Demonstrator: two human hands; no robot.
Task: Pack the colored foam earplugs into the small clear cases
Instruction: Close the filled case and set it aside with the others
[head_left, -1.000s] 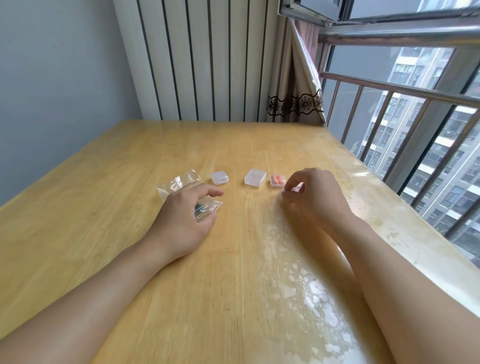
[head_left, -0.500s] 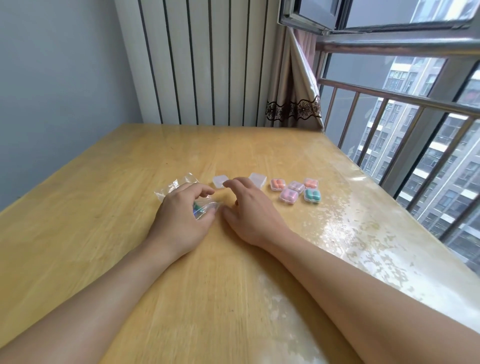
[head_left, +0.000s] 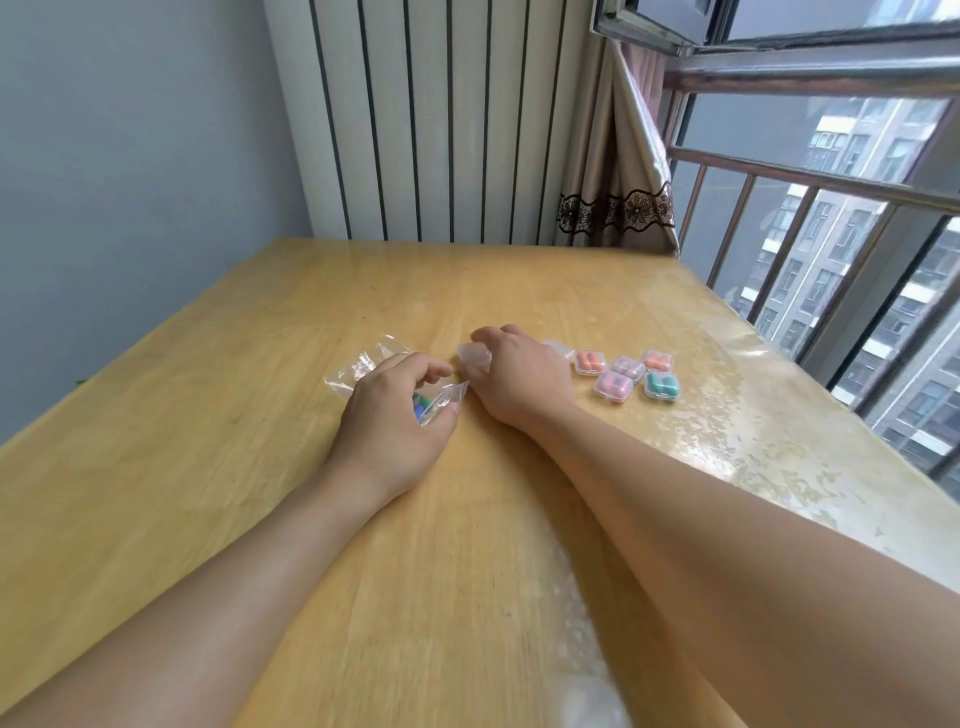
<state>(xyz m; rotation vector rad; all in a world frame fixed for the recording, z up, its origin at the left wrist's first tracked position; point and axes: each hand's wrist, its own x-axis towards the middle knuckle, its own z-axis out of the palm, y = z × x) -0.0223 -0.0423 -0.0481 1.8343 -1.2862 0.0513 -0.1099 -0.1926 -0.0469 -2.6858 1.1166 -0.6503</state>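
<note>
My left hand holds a clear plastic bag against the table, with green and blue earplugs showing under the fingers. My right hand has its fingers curled round a small empty clear case just right of the bag. Another empty clear case peeks out behind that hand. To the right lie several shut cases with earplugs inside: orange, pink, pale pink, orange and teal.
The wooden table carries a glossy clear cover that reflects light on its right half. A striped wall panel and a curtain stand behind it. A window with metal railing runs along the right edge.
My right hand came left from the filled cases to the empty clear case beside the bag and closed its fingers on it. My left hand stayed on the bag.
</note>
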